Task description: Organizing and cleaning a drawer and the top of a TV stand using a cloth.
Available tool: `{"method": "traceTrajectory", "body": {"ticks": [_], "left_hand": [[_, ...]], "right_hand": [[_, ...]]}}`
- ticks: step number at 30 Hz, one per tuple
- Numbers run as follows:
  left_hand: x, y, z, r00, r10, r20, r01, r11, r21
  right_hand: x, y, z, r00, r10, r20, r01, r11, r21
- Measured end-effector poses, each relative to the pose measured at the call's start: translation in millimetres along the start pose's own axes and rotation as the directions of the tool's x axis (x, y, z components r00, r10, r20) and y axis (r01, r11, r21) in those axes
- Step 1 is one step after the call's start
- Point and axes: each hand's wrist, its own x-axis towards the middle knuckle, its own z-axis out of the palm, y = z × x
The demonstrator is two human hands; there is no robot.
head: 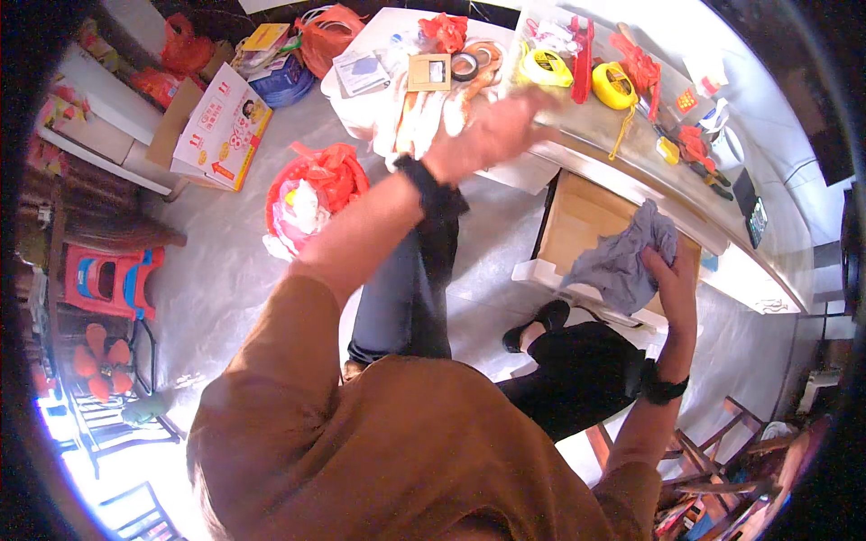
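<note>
My right hand (668, 274) grips a crumpled grey cloth (619, 260) above a pulled-out drawer (575, 209) with a bare tan bottom. The cloth hangs over the drawer's front and hides part of it. Motion blurs my left hand (497, 135), which reaches over the near edge of the counter (582, 125). Its fingers look apart and nothing shows in them. Beyond it lie two yellow tape measures (614, 86) and a long red object (582, 61). Orange and white work gloves (433, 115) lie left of that hand.
A red bin (365, 179) full of plastic bags stands on the floor near my leg. Behind it is an open carton (220, 132). A roll of black tape (465, 67) and a small brown box (429, 72) rest by the gloves. A black device (751, 208) lies at the counter's right.
</note>
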Motion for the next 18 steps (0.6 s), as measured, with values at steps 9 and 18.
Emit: {"method": "traceTrajectory", "body": {"ticks": [9, 18], "left_hand": [[88.7, -64.5, 32.1, 0.995, -0.098, 0.018, 0.084, 0.925, 0.371], [93.1, -66.0, 36.5, 0.987, -0.127, -0.094, 0.157, 0.833, 0.53]], "right_hand": [[-20.1, -30.4, 59.4, 0.987, 0.151, -0.046, -0.094, 0.797, 0.597], [1.2, 42.1, 71.9, 0.963, 0.209, 0.169, -0.229, 0.307, 0.924]]}}
